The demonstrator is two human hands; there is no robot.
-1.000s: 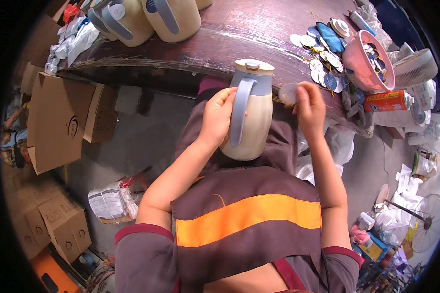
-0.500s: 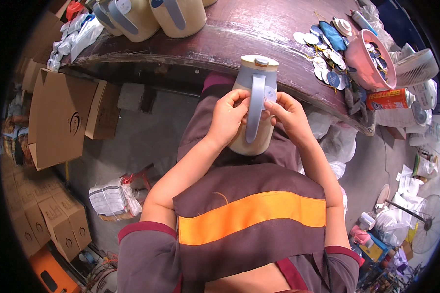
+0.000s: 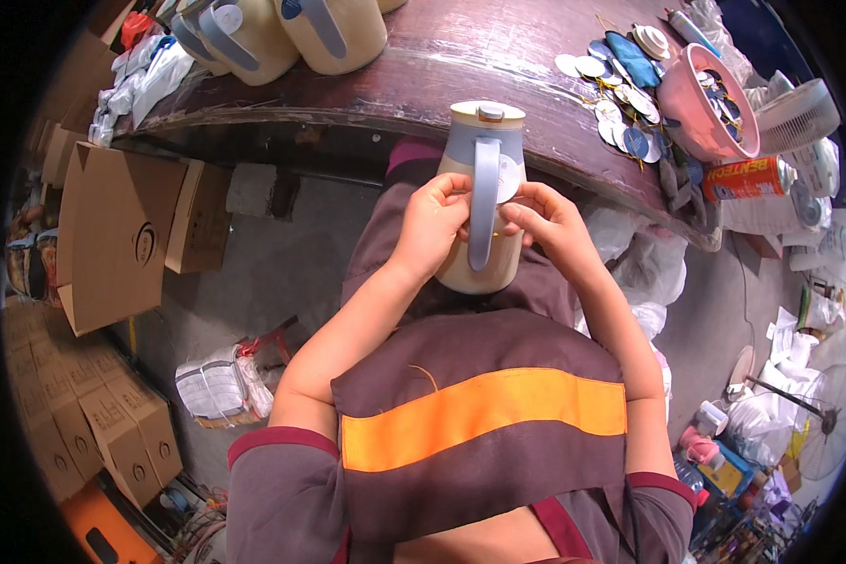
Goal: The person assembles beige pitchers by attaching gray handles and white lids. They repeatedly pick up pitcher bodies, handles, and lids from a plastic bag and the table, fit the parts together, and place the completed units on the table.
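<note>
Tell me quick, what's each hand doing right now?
Left hand: closed on the cream jug, beside its grey-blue handle.
Right hand: fingers on the jug, pinching a small round white tag.

Cream plastic jug with grey-blue handle (image 3: 484, 202): lower front hidden behind left hand (image 3: 432, 226) and right hand (image 3: 550, 224). Round white tag (image 3: 508, 179) half covered by handle, print too small to tell. Cream jugs on dark wooden table (image 3: 329, 28) cut off by top edge.
</note>
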